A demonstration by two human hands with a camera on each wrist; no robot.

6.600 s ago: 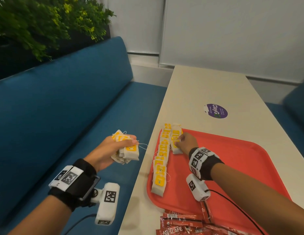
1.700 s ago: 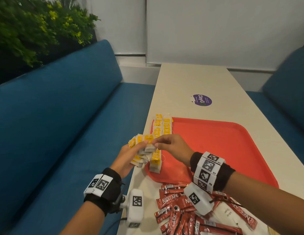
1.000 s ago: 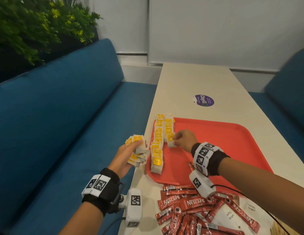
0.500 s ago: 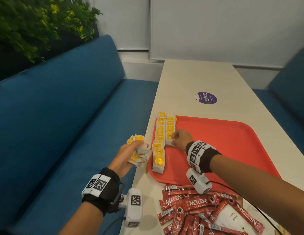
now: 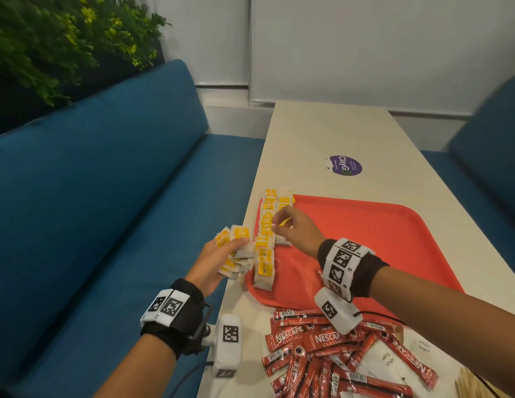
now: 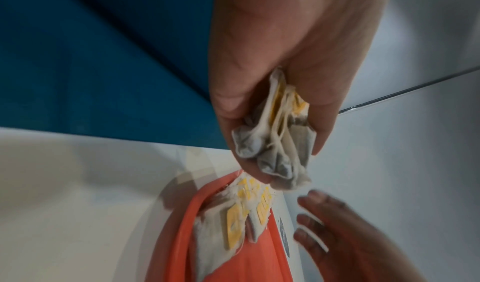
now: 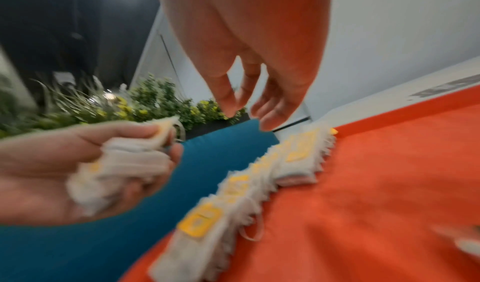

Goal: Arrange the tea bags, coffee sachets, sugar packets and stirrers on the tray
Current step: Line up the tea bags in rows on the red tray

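Tea bags (image 5: 264,248): two overlapped rows along the tray's (image 5: 365,242) left rim, a bundle gripped in the left hand (image 5: 213,264) just off the worktop edge; right hand (image 5: 296,231), fingers loose and empty, best pinches one bag off the bundle and laps it squarely onto the shorter inner row. Sachets (image 5: 322,354), sugar and stirrers lie cut off at the near frame edge; both wrist views are blurred.

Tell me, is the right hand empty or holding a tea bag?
Empty. The right hand hangs open over the rows of tea bags on the tray, nothing between its fingers.
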